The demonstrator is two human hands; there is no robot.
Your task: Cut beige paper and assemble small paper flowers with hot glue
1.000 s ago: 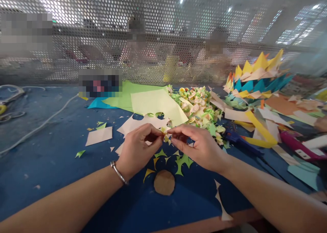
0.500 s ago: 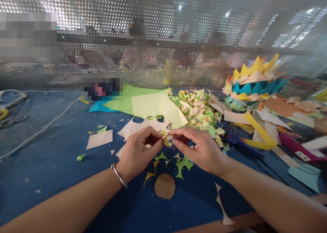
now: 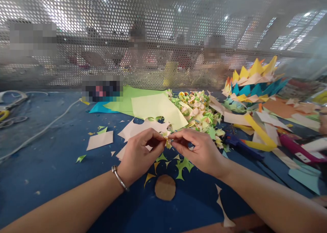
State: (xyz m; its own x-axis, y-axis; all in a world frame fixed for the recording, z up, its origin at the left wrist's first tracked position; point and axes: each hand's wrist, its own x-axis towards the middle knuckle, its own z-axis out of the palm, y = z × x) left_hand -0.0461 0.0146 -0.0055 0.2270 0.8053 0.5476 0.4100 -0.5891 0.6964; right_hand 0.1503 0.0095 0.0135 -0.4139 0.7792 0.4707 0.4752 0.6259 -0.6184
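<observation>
Pinching paper piece: left hand, right hand.

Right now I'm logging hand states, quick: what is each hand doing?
Left hand: closed, pinching the small folded yellow-and-cream paper piece.
Right hand: closed, pinching the same paper piece.

Two hands, the left hand and the right hand, meet over one small folded paper piece, with one brown paper disc, one silver bracelet, one white cord, one pale yellow sheet and one heap of paper flowers on the tabletop.
</observation>
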